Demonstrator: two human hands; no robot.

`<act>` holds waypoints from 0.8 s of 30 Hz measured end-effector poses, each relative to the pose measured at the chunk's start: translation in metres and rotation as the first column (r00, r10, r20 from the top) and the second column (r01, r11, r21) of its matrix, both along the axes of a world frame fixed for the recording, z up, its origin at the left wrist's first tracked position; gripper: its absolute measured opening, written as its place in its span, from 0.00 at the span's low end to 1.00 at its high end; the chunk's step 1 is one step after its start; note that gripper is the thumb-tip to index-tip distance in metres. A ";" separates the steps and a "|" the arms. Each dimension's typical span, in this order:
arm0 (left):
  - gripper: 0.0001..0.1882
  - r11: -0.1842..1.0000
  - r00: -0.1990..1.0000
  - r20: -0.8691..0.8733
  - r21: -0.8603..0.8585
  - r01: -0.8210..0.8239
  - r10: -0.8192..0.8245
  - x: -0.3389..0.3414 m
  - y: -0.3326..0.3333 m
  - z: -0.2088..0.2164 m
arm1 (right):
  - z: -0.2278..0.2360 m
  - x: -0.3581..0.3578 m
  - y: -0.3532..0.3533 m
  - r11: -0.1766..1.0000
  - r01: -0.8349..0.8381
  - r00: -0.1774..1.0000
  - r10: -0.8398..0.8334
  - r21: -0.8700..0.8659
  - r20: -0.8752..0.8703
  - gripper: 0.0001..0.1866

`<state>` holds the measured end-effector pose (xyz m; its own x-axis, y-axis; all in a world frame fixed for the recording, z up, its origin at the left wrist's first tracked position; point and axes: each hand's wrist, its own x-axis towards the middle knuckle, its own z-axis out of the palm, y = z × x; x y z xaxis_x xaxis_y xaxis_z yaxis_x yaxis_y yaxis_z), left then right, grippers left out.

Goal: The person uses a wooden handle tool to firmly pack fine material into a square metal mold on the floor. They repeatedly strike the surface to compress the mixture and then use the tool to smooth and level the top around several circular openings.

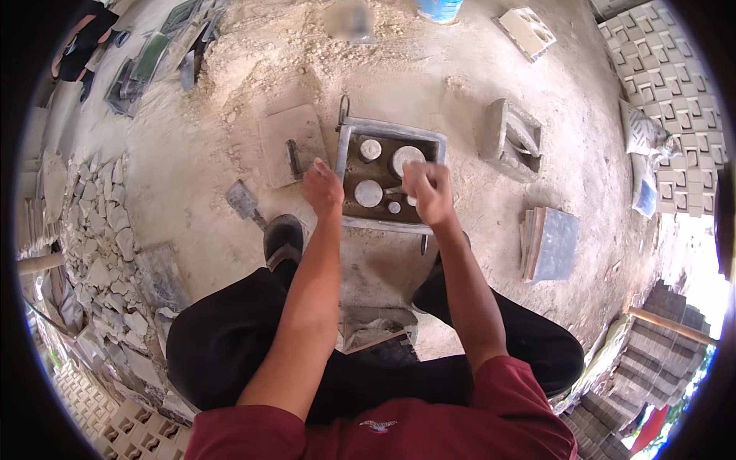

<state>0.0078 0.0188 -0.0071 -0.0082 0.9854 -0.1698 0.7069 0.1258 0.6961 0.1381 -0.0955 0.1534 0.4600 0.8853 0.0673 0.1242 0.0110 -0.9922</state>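
Observation:
A rectangular metal-edged mould box (392, 125) lies on the ground in front of me, with dark, damp-looking material inside. Several pale round pieces stand in it, among them a wide disc (369, 194), a large cylinder (408, 159) and a smaller one (371, 149). Over the box's right side, my right hand (431, 193) is closed; a small bar-like end shows beside its fingers, too hidden to name. My left hand (323, 188) hovers by the box's left edge, thumb raised away from its loosely bent fingers, nothing visible in it. Near it is a flat board (280, 126) with a dark handle-like bar (294, 159).
A small shovel-like trowel (244, 201) lies beside my left shoe. To the right are a hollow concrete mould (512, 142) and stacked flat boards (553, 244). Broken stones (100, 245) are piled left; patterned blocks (667, 100) are stacked far right. Another person (83, 42) stands far left.

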 end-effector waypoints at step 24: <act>0.29 0.998 1.000 -0.025 -0.068 -0.001 -0.001 -0.003 0.004 -0.014 | -0.003 0.012 -0.026 0.933 0.341 0.940 -0.339 0.113 -0.037 0.22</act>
<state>0.0048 0.0230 -0.0211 -0.0134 0.9717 -0.2357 0.7241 0.1719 0.6679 0.1496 -0.1216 0.1499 0.7341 0.6623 0.1496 0.1243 0.0855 -0.9886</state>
